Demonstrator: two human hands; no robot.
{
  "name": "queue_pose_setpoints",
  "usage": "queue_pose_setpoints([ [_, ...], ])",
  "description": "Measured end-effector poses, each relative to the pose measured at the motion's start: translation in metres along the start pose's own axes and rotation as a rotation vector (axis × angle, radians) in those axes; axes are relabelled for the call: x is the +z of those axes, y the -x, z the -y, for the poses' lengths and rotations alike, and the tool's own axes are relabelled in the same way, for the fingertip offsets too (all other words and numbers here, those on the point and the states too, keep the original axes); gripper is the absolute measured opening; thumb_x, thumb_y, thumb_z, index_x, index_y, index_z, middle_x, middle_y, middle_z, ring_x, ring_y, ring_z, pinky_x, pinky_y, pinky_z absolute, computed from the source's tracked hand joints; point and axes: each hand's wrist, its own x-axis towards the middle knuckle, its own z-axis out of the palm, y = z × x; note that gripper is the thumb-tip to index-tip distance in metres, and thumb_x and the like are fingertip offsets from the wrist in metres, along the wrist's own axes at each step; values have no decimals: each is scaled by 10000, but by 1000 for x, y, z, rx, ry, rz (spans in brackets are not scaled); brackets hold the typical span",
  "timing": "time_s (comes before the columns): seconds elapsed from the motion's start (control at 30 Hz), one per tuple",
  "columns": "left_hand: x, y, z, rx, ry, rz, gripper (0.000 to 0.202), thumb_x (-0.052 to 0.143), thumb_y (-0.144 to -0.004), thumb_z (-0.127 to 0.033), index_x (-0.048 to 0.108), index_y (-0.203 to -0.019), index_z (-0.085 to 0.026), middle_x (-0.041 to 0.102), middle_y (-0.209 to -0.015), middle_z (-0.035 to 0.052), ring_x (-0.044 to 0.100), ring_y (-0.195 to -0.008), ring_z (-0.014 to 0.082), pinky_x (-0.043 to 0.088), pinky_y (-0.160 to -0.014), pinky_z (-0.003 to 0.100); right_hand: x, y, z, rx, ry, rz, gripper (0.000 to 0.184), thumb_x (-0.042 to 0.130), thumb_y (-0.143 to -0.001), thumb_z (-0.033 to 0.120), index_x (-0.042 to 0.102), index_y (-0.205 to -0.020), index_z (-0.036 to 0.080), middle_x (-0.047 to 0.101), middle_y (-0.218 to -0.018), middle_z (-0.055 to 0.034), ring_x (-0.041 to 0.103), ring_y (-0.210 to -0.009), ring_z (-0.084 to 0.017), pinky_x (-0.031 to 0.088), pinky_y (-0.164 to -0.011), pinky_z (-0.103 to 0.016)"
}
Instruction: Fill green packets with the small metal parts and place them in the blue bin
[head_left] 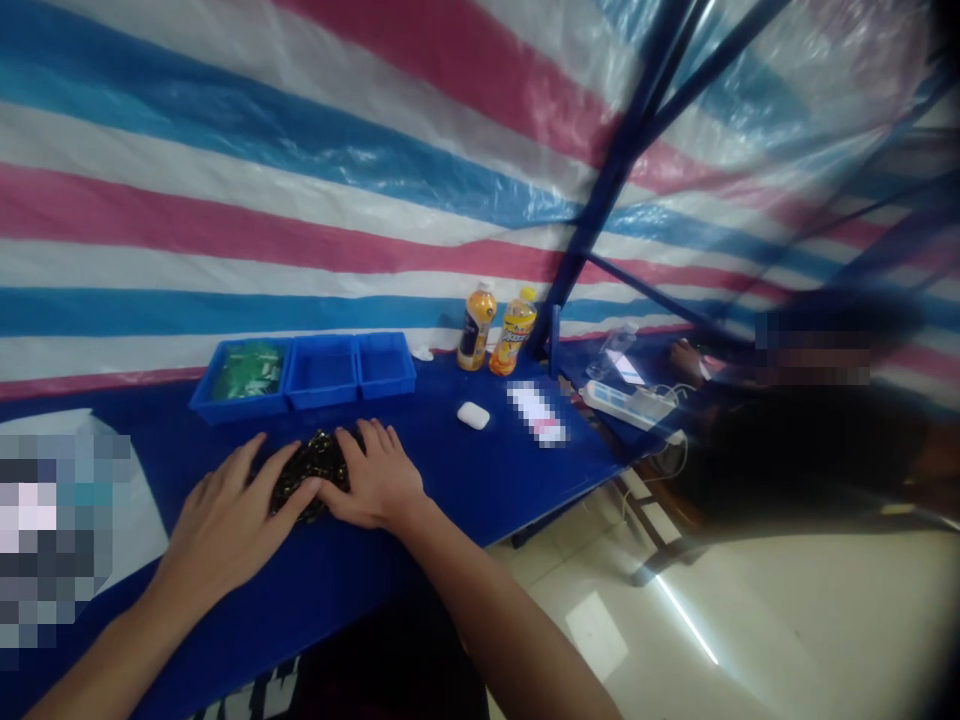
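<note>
A heap of small, dark, shiny pieces with gold-coloured glints (313, 470) lies on the blue table; their kind is too small to make out. Flanking it on the left, my left hand (236, 510) has its fingers stretched and spread, touching the heap's edge. My right hand (379, 475) rests at the heap's right side, fingers apart and partly over it. The two thumbs meet or nearly meet at the near side. Just beyond stand joined blue bins (322, 370); the left one contains green pieces (247, 370).
Two drink bottles (476, 328) stand by a blue metal post. A white case (473, 415) and a blurred-out phone (537, 412) lie to the right. White plastic (139, 500) covers the table's left. Further right are a power strip (630, 403) and a seated person, smeared.
</note>
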Motion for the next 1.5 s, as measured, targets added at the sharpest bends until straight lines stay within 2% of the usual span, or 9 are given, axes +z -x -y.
queue_pose_setpoints([
  [0.13,7,-1,3,67,2,52,595,187,-961,-543,364,-1427,-219,344,-1508,128,318,-1385,326,247,-1108,542,2,-1,-1,-11,34,0,695,420,-914,582,330,-1450,148,362,-1481,-165,261,-1413,-308,202,-1158,-514],
  [0.27,10,0,4,73,55,86,614,211,-960,-542,330,-1443,-182,335,-1520,133,249,-1424,317,207,-1133,523,2,0,0,-15,39,2,707,424,-906,614,338,-1443,163,378,-1469,-148,260,-1410,-294,193,-1166,-509],
  [0.5,-1,2,-5,102,136,112,614,273,-972,-519,273,-1470,-159,318,-1535,120,236,-1432,297,186,-1152,487,0,1,1,-10,23,10,692,416,-913,617,352,-1427,159,388,-1465,-144,254,-1413,-286,178,-1169,-511],
  [0.6,-6,2,-8,93,164,87,573,274,-980,-501,316,-1449,-174,278,-1552,108,276,-1413,302,192,-1151,492,1,1,-1,-15,3,-2,700,398,-919,619,327,-1445,163,363,-1488,-143,239,-1425,-284,189,-1166,-502],
  [0.77,-9,3,-10,98,198,1,525,309,-986,-455,373,-1410,-153,225,-1562,105,274,-1408,296,222,-1158,426,1,1,-3,7,-25,-11,721,348,-925,642,296,-1471,175,325,-1520,-132,202,-1447,-276,190,-1169,-491],
  [1.0,-7,7,-10,62,148,-41,525,276,-996,-462,388,-1405,-153,189,-1577,90,191,-1434,338,174,-1161,510,2,0,-2,34,-36,-11,727,336,-927,650,313,-1467,164,331,-1516,-141,195,-1448,-289,194,-1172,-482],
  [1.2,12,4,4,-42,88,44,680,251,-945,-601,339,-1466,-174,159,-1577,170,157,-1425,442,207,-1121,576,4,-1,-3,49,-16,-39,731,279,-932,662,336,-1458,158,354,-1499,-156,220,-1438,-322,215,-1163,-489],
  [1.33,15,2,6,-16,56,94,683,259,-941,-606,300,-1485,-195,255,-1554,162,232,-1412,411,210,-1113,580,4,-1,-2,53,19,-14,706,272,-936,657,362,-1448,179,397,-1476,-136,258,-1421,-321,218,-1157,-508],
  [1.5,11,3,4,28,52,97,662,249,-948,-587,308,-1474,-190,319,-1532,148,228,-1426,360,208,-1105,591,3,-1,-1,25,45,-34,672,284,-946,638,385,-1426,178,437,-1439,-127,313,-1394,-283,226,-1156,-493],
])
